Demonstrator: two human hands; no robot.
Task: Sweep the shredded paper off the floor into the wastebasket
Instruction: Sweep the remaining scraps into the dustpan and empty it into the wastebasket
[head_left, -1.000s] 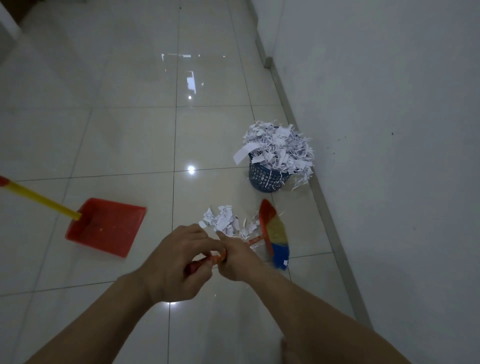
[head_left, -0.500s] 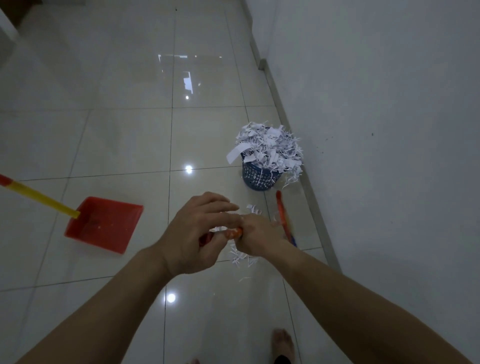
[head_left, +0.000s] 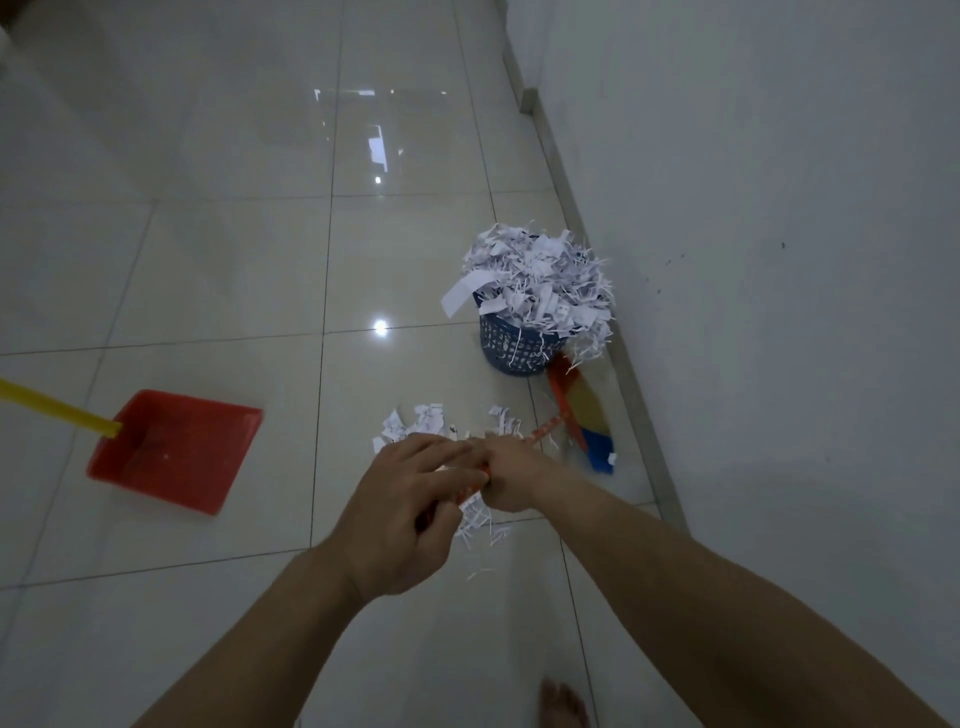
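Open tiled floor (head_left: 218, 260) spreads left and ahead; the wall (head_left: 779, 260) closes the right. Both hands, left (head_left: 400, 519) and right (head_left: 511, 475), grip the broom (head_left: 584, 415) handle. Shreds (head_left: 431, 421) lie just beyond them, between dustpan (head_left: 176, 452) and overflowing basket (head_left: 511, 348) by the wall.

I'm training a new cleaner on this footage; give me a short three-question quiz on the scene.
1. True or false: the blue wastebasket is heaped over its rim with shredded paper.
2. What do the left hand and right hand grip? A) the red dustpan B) the broom handle C) the wastebasket
3. Fill in: loose shreds on the floor lie between the dustpan and the ___ head.

Key: 1 true; 2 B; 3 broom
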